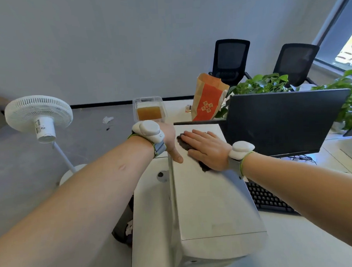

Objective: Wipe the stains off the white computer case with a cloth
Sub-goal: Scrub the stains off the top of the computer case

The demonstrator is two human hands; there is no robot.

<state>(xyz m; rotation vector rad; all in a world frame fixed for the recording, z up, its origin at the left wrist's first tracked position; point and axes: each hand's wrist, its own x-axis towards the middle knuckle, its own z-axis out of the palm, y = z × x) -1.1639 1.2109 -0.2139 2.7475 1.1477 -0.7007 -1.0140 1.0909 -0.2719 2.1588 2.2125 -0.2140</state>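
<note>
While resting the left grip (170, 140), thumb on top, fingers hidden, hold unclear, on the left edge of the white box-shaped computer case (210, 202) standing on the white surface (151, 225), pressing a crumpled dark grey cloth (183, 144) onto its far top under the flat, straight-fingered right grip (207, 148).

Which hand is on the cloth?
The right hand: it lies flat on the dark cloth atop the white computer case. The left hand only holds the case's left edge, thumb on top.

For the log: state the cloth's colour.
The cloth is dark grey, almost black; head view, under the right hand.
</note>
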